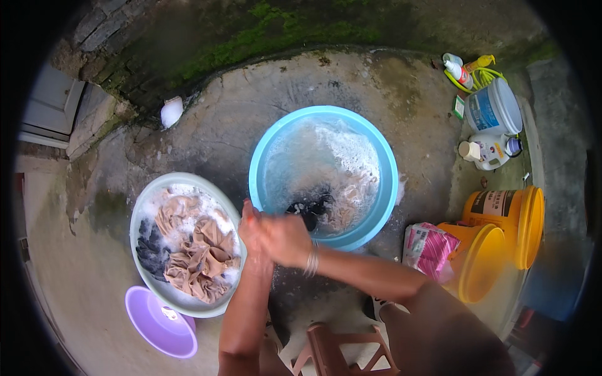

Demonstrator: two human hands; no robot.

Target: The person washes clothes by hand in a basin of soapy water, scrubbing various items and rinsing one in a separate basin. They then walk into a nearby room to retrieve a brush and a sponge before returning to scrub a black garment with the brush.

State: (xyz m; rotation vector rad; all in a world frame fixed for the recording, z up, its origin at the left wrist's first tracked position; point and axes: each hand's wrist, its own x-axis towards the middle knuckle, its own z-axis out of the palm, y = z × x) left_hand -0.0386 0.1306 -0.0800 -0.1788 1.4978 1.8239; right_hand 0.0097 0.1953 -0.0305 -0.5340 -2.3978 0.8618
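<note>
My left hand [251, 230] is raised between two basins, its fingers pointing up past the blue rim. Across it lies my right hand [287, 239], with bangles at the wrist; the two are pressed together and blurred. Whether anything is between them is hidden. Just beyond is a light blue basin [257, 155] of cloudy, sudsy water. A dark cloth [320, 207] and a beige cloth [345, 211] lie partly sunk in it. To the left, a pale grey-green basin [141, 277] holds beige fabric [202, 263], dark fabric [151, 249] and foam.
A purple basin [160, 324] leans by the pale basin. A brown plastic stool [329, 348] stands below me. On the right are yellow buckets [484, 263], a pink packet [430, 249], a white lidded bucket [491, 108] and a detergent jug [491, 152]. A mossy wall [263, 33] bounds the far side.
</note>
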